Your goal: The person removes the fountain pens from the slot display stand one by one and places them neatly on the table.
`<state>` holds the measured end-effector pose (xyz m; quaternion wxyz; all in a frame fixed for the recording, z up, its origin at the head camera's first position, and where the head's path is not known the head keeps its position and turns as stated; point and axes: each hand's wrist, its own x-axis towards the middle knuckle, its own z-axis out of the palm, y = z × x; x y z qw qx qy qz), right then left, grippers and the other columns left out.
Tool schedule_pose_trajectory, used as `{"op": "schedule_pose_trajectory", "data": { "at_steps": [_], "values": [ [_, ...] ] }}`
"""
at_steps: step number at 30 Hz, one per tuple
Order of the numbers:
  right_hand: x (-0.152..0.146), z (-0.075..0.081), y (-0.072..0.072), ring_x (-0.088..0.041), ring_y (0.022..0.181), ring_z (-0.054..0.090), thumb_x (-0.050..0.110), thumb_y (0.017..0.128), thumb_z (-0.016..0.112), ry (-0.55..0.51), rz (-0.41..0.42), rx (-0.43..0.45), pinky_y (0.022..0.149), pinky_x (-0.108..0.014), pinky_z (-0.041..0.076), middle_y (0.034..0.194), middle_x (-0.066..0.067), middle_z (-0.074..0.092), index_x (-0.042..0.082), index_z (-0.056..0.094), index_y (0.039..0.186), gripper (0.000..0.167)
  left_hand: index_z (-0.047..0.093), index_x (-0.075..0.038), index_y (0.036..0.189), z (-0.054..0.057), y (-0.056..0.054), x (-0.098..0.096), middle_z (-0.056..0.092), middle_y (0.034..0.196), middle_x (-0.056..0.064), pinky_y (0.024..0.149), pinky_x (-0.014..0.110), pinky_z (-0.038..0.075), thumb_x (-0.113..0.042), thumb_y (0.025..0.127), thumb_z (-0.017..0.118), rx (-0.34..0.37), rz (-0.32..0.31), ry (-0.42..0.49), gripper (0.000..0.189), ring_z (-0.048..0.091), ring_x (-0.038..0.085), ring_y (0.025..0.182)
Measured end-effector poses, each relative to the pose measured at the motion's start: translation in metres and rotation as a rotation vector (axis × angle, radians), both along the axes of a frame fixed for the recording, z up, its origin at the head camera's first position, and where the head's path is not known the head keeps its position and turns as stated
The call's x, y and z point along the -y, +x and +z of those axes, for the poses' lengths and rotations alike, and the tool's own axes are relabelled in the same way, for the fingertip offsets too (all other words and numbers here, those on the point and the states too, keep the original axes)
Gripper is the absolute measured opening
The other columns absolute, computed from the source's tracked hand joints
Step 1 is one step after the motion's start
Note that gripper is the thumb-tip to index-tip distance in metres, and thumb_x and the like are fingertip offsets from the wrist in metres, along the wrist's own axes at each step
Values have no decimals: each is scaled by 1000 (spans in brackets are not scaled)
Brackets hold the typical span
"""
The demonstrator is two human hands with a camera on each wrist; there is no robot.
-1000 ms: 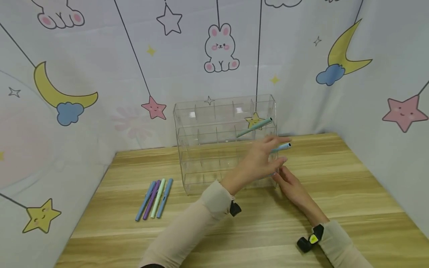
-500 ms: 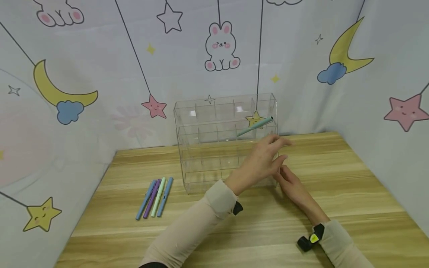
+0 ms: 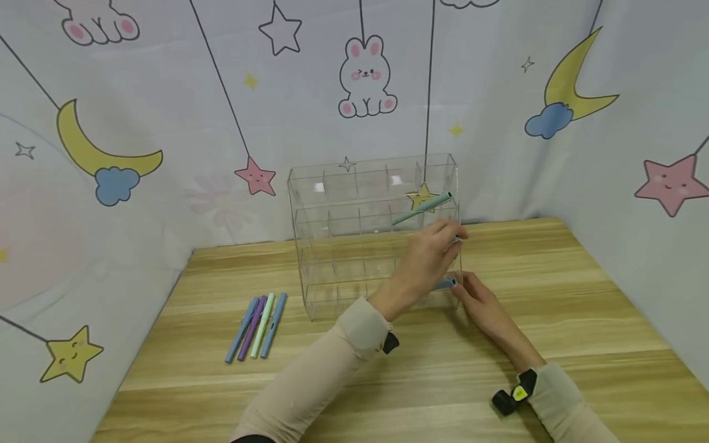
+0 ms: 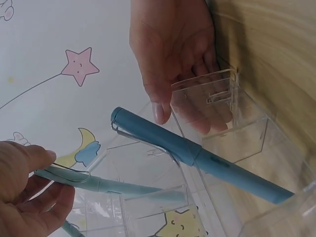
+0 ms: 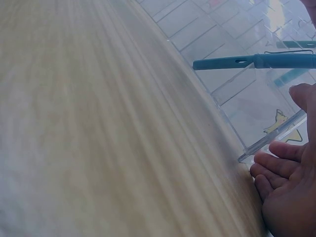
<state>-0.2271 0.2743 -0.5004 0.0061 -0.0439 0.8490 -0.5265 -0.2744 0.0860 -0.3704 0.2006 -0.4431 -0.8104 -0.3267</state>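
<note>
A clear acrylic rack (image 3: pixel 332 246) with rows of small compartments stands on the table. My left hand (image 3: pixel 423 258) is at the rack's right end. In the left wrist view its thumb and fingers pinch the clip end of a light teal pen (image 4: pixel 106 185), whose other end lies in a compartment. Just below slants a darker blue pen (image 4: pixel 182 143) in the bottom row. A green pen (image 3: pixel 423 208) leans in a row higher up. My right hand (image 3: pixel 482 304) touches the rack's right side, fingers extended along the panel and thumb near the front edge.
Several capped pens, blue, purple and pale green, lie side by side (image 3: pixel 256 326) on the wooden table (image 3: pixel 421 381), left of the rack. A white curtain (image 3: pixel 221 92) printed with stars, moons and rabbits hangs close behind the rack and at both sides.
My left hand's spread fingers have drawn in, a little leftward, and now pinch the light teal pen. The bottom-row blue pen has come into view below them. The right hand keeps its place.
</note>
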Motion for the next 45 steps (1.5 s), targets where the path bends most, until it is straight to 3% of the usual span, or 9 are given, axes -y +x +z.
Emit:
{"op": "schedule_pose_trajectory", "data": {
  "at_steps": [5, 9, 15, 20, 26, 31, 37, 45],
  "values": [
    [0, 1, 0, -48, 158, 37, 44, 115, 47, -5, 3, -3, 125, -71, 31, 165, -24, 48, 8, 43, 159, 56, 70, -6, 129, 1, 0, 4, 75, 129, 9, 94, 26, 62, -4, 107, 63, -21, -6, 8, 23, 75, 21, 111],
    [0, 3, 2, -50, 158, 37, 43, 115, 47, 2, 6, 8, 124, -72, 32, 165, -25, 47, 8, 41, 160, 57, 69, -4, 133, 7, 2, 9, 75, 131, 11, 87, 21, 60, -2, 108, 61, -59, -53, 58, 27, 74, 18, 96],
    [-1, 1, 1, -46, 157, 40, 42, 115, 48, -3, 3, 2, 125, -69, 34, 164, -22, 50, 9, 44, 159, 55, 69, -1, 130, 25, 4, 23, 76, 130, 13, 100, 20, 58, 2, 107, 58, -140, -94, 177, 26, 76, 23, 114],
    [1, -2, -1, -41, 154, 45, 39, 115, 49, -2, -6, -22, 124, -61, 36, 161, -21, 54, 5, 47, 157, 53, 70, -2, 130, 41, 5, 40, 78, 127, 14, 98, 23, 60, 3, 108, 56, -191, -83, 248, 27, 77, 23, 110],
    [2, -1, -1, -47, 156, 42, 37, 116, 48, 5, -6, -23, 126, -64, 34, 164, -25, 50, 2, 45, 157, 54, 69, 0, 133, 61, 12, 67, 76, 128, 18, 98, 28, 62, 3, 109, 54, -206, -78, 333, 28, 76, 28, 116],
    [3, 0, -1, -46, 155, 43, 36, 116, 49, 11, -10, -29, 126, -63, 35, 163, -24, 51, 2, 46, 156, 53, 68, 1, 134, 76, 15, 97, 76, 122, 18, 97, 28, 63, 2, 109, 55, -184, -56, 396, 29, 77, 27, 110],
    [2, -3, -2, -44, 154, 45, 38, 116, 48, 29, -16, -37, 125, -62, 36, 161, -23, 54, 3, 46, 156, 53, 67, 4, 136, 92, 14, 130, 78, 116, 20, 86, 21, 62, 1, 108, 58, -127, -71, 426, 29, 80, 27, 103],
    [1, -4, -3, -44, 154, 45, 38, 116, 48, 6, -15, -31, 126, -63, 36, 161, -22, 54, 3, 47, 156, 53, 67, 4, 135, 94, 16, 164, 76, 125, 20, 95, 23, 63, 3, 103, 66, -45, -42, 430, 33, 81, 21, 108]
  ]
}}
